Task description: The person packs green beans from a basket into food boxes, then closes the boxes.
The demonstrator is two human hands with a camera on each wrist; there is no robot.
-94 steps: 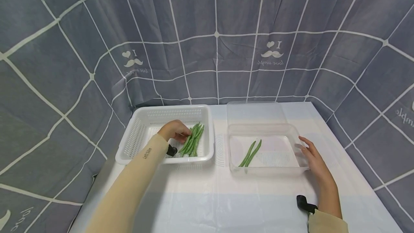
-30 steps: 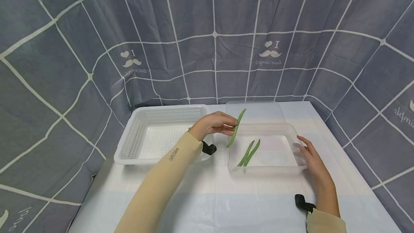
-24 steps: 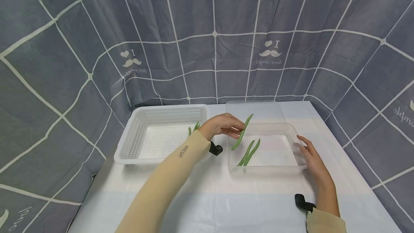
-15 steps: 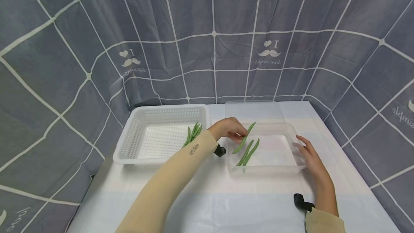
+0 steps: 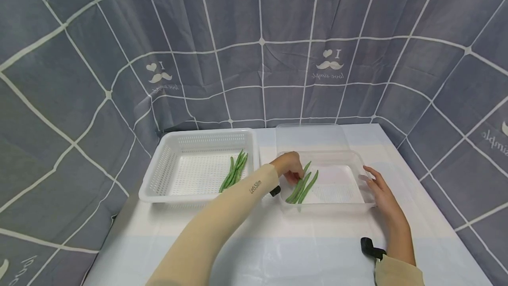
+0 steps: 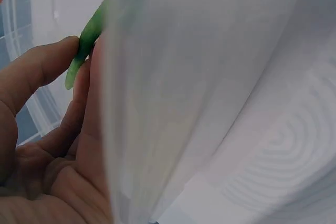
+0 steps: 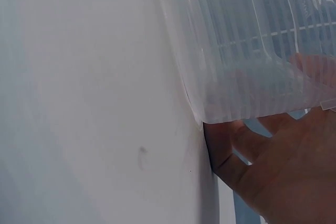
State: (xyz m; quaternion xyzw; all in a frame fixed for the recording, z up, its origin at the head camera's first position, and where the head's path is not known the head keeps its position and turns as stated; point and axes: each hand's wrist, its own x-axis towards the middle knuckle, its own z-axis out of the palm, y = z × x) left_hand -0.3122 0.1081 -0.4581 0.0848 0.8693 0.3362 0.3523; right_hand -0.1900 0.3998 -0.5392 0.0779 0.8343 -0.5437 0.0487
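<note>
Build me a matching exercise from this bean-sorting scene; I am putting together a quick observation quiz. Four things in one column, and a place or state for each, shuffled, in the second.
Things:
1. left hand
2. right hand
3. white slotted basket
4. clear lid

Places or states:
A. lies flat on the table behind the clear container
B. rests against the clear container's right wall
C. pinches a green bean inside the clear container
D. holds a bunch of beans along its right side

Pairs: 1-C, 2-B, 3-D, 4-A
</note>
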